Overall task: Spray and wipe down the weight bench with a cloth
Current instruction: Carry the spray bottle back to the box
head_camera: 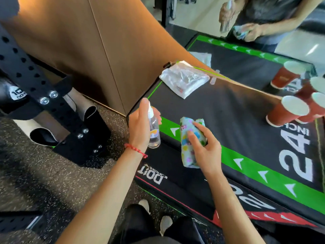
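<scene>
A small clear spray bottle (153, 131) with a white nozzle stands upright in my left hand (140, 127), which grips it over the near left corner of the black padded surface (228, 110) with green stripes and a white "24". My index finger lies on top of the nozzle. My right hand (204, 147) holds a folded pastel cloth (188, 143) with coloured dots and presses it on the green stripe just right of the bottle.
Several red paper cups (288, 111) stand at the right edge. A clear plastic bag (184, 79) lies at the far left corner beside a big cardboard box (88, 50). Another person's hands (249, 31) work at the far side. A black perforated rack post (44, 95) stands left.
</scene>
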